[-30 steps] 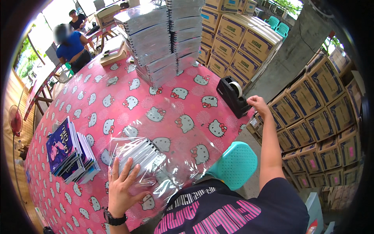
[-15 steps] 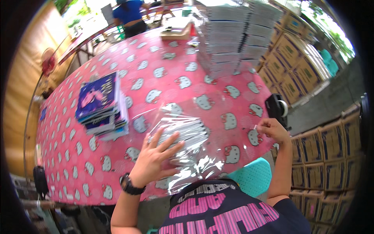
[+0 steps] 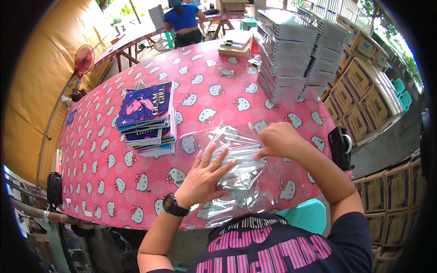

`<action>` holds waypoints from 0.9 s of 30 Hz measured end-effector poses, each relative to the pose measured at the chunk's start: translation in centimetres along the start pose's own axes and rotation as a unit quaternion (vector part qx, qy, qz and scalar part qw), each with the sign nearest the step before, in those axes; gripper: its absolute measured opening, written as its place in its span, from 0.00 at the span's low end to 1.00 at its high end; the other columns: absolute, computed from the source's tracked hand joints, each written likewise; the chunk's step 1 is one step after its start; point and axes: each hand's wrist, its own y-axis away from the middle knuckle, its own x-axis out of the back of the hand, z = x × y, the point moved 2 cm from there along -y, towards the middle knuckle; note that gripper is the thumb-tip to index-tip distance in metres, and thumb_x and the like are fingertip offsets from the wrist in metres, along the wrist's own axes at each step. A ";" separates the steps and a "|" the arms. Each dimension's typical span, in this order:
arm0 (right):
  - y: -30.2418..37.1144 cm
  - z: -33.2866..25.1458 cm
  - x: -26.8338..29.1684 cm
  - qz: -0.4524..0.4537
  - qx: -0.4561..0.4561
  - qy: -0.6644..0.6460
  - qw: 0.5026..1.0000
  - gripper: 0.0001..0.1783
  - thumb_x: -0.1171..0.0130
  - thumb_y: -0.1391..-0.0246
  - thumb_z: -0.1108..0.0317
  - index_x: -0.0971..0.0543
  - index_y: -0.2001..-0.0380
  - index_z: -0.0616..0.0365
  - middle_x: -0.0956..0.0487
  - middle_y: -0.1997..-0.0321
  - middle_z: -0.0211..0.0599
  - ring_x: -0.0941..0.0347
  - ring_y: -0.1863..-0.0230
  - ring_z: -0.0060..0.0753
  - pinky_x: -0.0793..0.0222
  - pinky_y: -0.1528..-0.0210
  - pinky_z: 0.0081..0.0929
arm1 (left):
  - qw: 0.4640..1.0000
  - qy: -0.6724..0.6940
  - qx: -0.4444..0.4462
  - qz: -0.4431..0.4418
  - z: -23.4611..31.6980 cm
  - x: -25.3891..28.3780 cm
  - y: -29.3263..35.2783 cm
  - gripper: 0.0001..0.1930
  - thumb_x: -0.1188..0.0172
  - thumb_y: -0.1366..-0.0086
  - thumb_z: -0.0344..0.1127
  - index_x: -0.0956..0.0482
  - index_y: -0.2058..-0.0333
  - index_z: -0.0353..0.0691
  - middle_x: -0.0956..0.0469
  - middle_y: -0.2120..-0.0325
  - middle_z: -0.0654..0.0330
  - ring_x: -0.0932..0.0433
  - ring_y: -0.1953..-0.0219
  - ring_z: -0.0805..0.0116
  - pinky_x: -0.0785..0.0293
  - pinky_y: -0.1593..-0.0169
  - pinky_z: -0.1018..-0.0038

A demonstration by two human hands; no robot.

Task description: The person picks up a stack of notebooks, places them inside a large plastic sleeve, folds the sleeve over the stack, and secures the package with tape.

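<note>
A bundle of what look like notebooks lies before me, loosely wrapped in clear, shiny plastic film. My left hand, with a black watch on the wrist, rests flat on the film at the bundle's left side, fingers spread. At the bundle's far right edge, my right hand is closed, its fingertips down against the film. Whatever is pinched there is hidden by the hand. A black tape dispenser stands at the table's right edge, beyond my right forearm.
Left of the bundle is a stack of spiral notebooks with purple covers. Tall stacks of wrapped notebooks stand at the back right. Cardboard boxes are piled beyond the pink table. A person in blue sits far back.
My right hand has moved left from beside the tape dispenser to the bundle's far right edge; earlier it pinched a small whitish strip. My left hand stays spread on the film.
</note>
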 end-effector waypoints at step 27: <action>-1.0 -1.4 -2.3 0.119 0.169 -0.634 0.746 0.40 0.31 0.56 0.68 0.39 0.40 0.60 0.20 0.65 0.42 0.26 0.56 0.28 0.36 0.48 0.28 | 0.913 0.364 0.166 0.087 -4.0 -2.5 0.5 0.59 0.22 0.67 0.41 0.50 0.36 0.36 0.31 0.51 0.52 0.33 0.45 0.56 0.41 0.39 0.67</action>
